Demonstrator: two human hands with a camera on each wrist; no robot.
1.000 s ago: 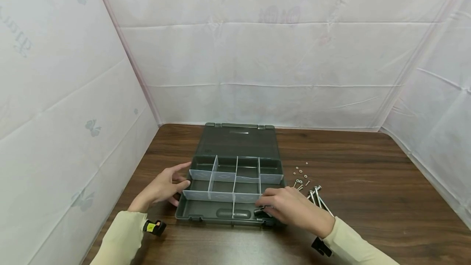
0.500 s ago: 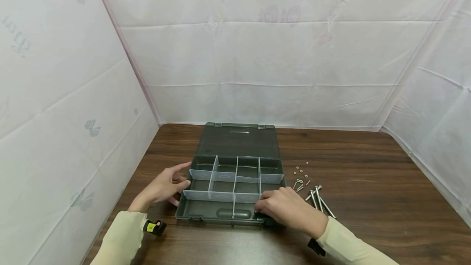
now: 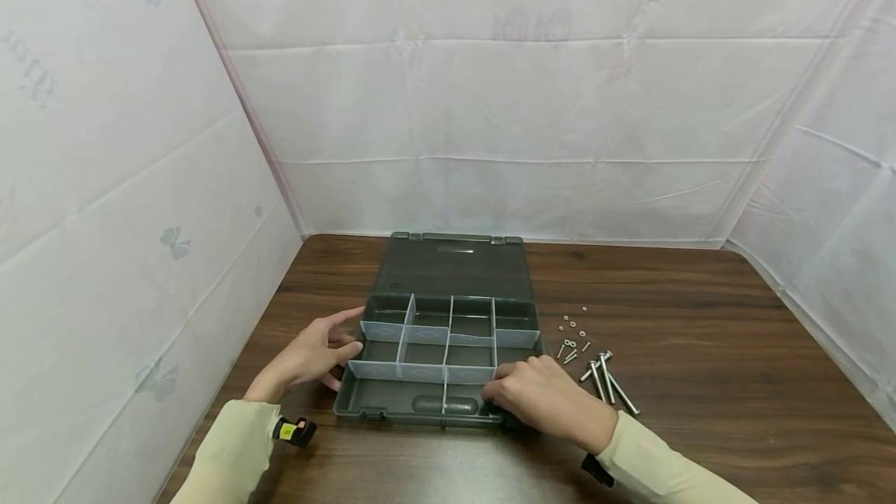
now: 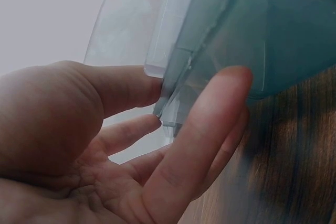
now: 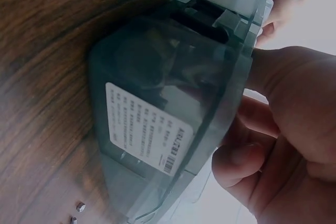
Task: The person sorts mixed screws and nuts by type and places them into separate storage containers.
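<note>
1. A grey box (image 3: 441,348) lies open on the brown bench (image 3: 700,348), its lid (image 3: 451,267) folded flat toward the far wall.
2. White dividers (image 3: 448,337) split the tray into small cells – a wider trough runs along the near edge.
3. The left hand (image 3: 308,356) rests at the box's left side; thumb and fingers are fairly straight and touch the wall at the end of a divider.
4. In the left wrist view the thumb (image 4: 121,87) presses the box rim from above and the fingers (image 4: 210,129) lie against its outside – a loose, open grip, not a clamp.
5. The right hand (image 3: 542,395) sits at the near right corner of the box, fingers curled over the rim.
6. The right wrist view shows that hand (image 5: 283,129) gripping the corner wall, thumb outside and fingers tucked inside; a white label (image 5: 149,127) shows on the box's side.
7. To the right of the box, apart from it, lie long bolts (image 3: 607,383) and, just beyond them, a scatter of small nuts (image 3: 572,329).
8. A black and yellow wrist strap (image 3: 294,432) shows at the left sleeve.
</note>
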